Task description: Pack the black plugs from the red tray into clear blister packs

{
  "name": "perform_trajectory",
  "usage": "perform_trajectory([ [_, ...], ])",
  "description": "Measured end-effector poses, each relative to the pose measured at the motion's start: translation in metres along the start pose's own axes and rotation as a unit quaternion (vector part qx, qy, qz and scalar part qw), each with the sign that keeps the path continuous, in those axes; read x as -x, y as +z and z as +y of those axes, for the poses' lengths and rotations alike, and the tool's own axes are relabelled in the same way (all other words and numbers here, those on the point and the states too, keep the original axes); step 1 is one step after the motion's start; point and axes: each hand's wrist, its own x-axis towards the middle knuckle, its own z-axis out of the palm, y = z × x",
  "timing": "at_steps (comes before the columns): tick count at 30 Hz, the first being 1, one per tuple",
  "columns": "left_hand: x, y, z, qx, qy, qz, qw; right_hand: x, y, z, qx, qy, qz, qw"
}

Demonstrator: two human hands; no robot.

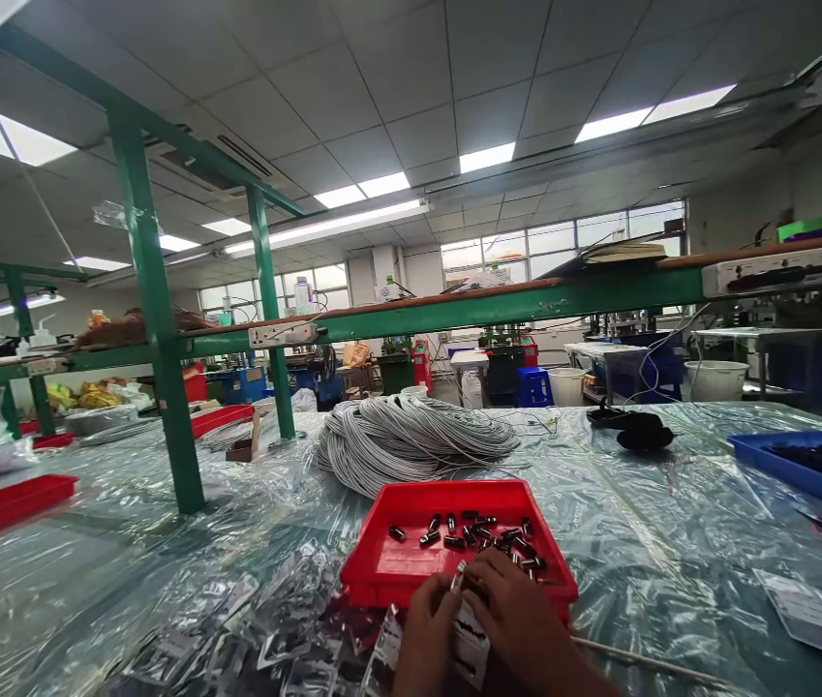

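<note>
Low in the head view, my left hand (425, 629) and my right hand (519, 615) meet at the near edge of a red tray (411, 586). Their fingers pinch a small clear plastic packet (470, 644) with white and dark markings; its shiny top end pokes up between the fingertips. What is inside the packet cannot be made out. Small dark, glossy cylindrical parts (454, 542) lie loose in the tray, mostly toward its right side. Left of my hands spreads a heap of similar clear packets (272, 629).
Behind the tray lies a big coil of grey cable (411, 440). A blue tray (809, 469) with dark items stands at the right, near a flat clear packet (813, 610). A thin rod (643, 661) lies right of my hands. Green posts (164, 339) carry a shelf (454, 312) across the table.
</note>
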Motion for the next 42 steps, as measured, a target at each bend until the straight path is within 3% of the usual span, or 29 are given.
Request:
perform_trajectory([
  [5,0.006,-0.006,0.013,-0.031,0.055,-0.058,0.996,-0.004,-0.014,-0.001,-0.075,0.087,-0.024,0.993],
  [8,0.004,-0.008,0.011,-0.053,0.070,-0.101,0.991,-0.002,-0.018,0.000,-0.047,0.074,-0.033,0.996],
  [11,0.002,-0.006,0.002,-0.058,0.055,-0.072,0.994,0.000,-0.015,0.002,-0.001,0.037,-0.028,0.999],
  [14,-0.002,-0.002,-0.008,-0.041,0.026,-0.039,0.998,-0.004,-0.013,0.011,-0.012,0.025,0.033,0.999],
  [17,-0.005,-0.001,-0.013,-0.019,0.013,-0.021,1.000,-0.012,-0.014,0.028,-0.051,0.059,0.121,0.990],
  [20,-0.008,-0.003,-0.012,0.020,0.014,-0.017,1.000,-0.017,-0.014,0.039,-0.015,0.083,0.148,0.985],
  [22,-0.008,-0.004,-0.009,0.044,0.015,-0.014,0.999,-0.016,-0.013,0.035,-0.001,0.098,0.130,0.987],
  [27,-0.006,-0.004,-0.001,0.040,0.018,0.001,0.999,-0.009,-0.010,0.005,-0.093,0.148,-0.027,0.984],
  [33,0.000,-0.010,0.016,-0.053,0.035,-0.081,0.995,-0.010,-0.018,-0.005,-0.169,0.175,0.034,0.969],
  [36,0.004,-0.011,0.022,-0.046,0.058,-0.083,0.994,-0.010,-0.016,-0.006,-0.277,0.206,0.033,0.938],
  [40,0.009,-0.008,0.026,0.008,0.076,-0.078,0.994,-0.010,0.000,-0.003,-0.486,0.271,-0.017,0.831],
  [42,0.011,-0.005,0.028,0.010,0.084,-0.064,0.994,-0.009,0.006,0.000,-0.521,0.286,-0.053,0.803],
])
